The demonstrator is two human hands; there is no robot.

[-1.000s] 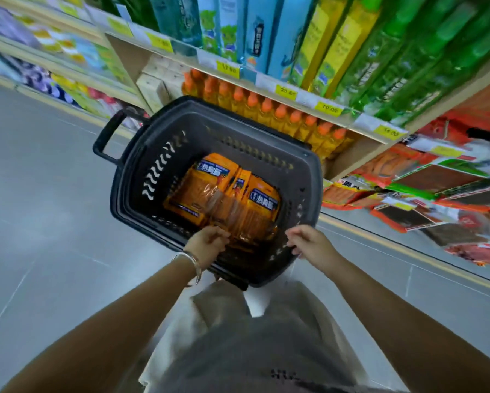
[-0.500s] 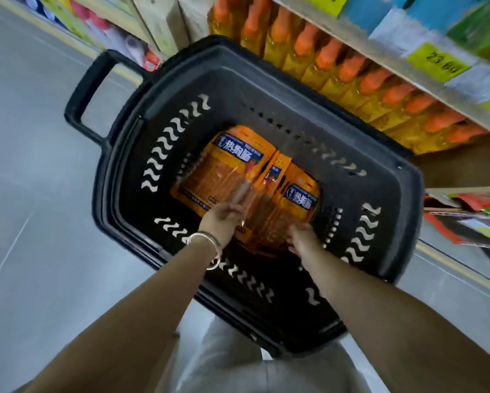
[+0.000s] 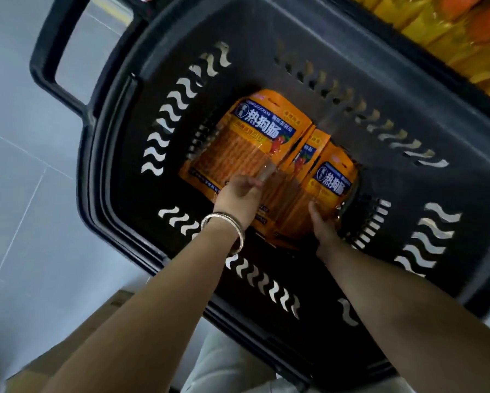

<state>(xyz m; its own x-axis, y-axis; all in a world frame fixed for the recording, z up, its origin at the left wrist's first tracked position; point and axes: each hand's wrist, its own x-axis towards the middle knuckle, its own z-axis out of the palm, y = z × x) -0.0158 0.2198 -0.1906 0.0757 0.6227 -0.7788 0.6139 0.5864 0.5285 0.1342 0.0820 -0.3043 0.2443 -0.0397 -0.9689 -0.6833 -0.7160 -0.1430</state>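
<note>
Where left hand [image 3: 239, 194] touches, orange packet [image 3: 246, 143] underneath

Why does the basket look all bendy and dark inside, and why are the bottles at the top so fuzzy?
Head view: the wide lens bows the basket; its black inside is dim beside the pale floor. Head view, top corner: the orange-capped bottles are smeared by blur. Head view, middle: glare shines on the orange packets near the left hand.

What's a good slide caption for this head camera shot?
Left hand and right hand touch orange snack packets lying in a black shopping basket beside shelved orange-capped bottles.
</note>
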